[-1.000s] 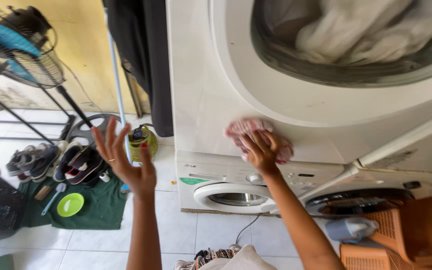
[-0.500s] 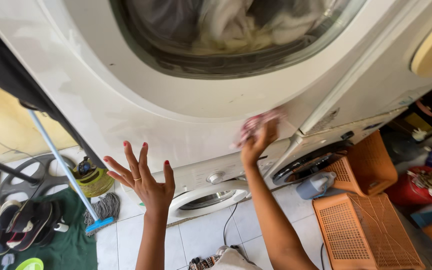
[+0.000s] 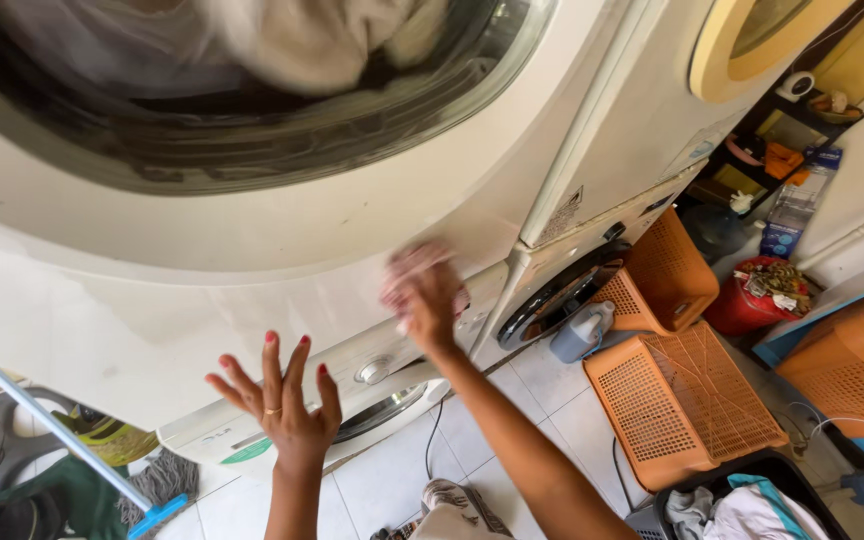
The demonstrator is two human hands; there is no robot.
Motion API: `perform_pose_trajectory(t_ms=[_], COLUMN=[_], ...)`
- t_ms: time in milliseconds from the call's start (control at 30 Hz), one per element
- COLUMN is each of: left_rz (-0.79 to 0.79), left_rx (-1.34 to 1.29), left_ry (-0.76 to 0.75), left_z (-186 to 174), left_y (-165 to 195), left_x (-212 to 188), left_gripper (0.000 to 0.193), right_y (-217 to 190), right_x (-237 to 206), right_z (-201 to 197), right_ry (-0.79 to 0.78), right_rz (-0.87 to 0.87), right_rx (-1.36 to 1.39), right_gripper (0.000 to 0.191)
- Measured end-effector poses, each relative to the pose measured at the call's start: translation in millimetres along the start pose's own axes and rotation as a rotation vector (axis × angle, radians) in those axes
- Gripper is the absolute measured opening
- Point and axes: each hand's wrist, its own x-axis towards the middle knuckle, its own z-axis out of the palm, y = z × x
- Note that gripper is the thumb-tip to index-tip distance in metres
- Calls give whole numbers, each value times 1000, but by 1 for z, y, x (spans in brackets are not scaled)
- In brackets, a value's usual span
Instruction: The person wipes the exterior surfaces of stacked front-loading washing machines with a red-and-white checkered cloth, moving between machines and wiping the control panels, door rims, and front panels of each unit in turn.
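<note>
Hovering nearest the camera, the left hand (image 3: 287, 415) is spreading its fingers wide in the air, holding nothing, a ring showing on one finger. Beyond it, the right hand (image 3: 424, 298) is pressing a pinkish cloth (image 3: 414, 263) flat against the white front panel of the upper washing machine (image 3: 282, 270), below its round glass door (image 3: 252, 90); the picture is blurred there, but the fingers seem to be lying over the cloth rather than bunching it. Judging by its look, the cloth is soft, light and limp, so it is likely to fold and slip unless it is kept under a flat palm or pinched by a gathered edge. Underneath, a lower washing machine (image 3: 372, 385) is showing its dial. Farther right, orange laundry baskets (image 3: 682, 400) are lying on the tiled floor (image 3: 402, 470), and a red bucket (image 3: 752, 300) is standing beyond them.
</note>
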Motion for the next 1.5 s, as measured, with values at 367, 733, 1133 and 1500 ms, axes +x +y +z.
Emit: perform_pose_trajectory(t_ms=[367,733,1133,1500], left_rz=[-63,-416,-731,-754], left_rx=[88,209,472,527], left_ry=[31,186,254,163], left_z=[58,93,64,80], left_y=[58,116,195,195], left_x=[18,-35,-129,-130], left_gripper=[34,35,38,45], right_y=[214,194,191,7], right_x=[347,26,-36,-30], right_z=[-156,-63,-75,21], right_ry=[629,-294,-575,-686], right_rz=[-168,-511,-423,-578], right_rx=[85,20,154,475], right_gripper=[52,36,45,36])
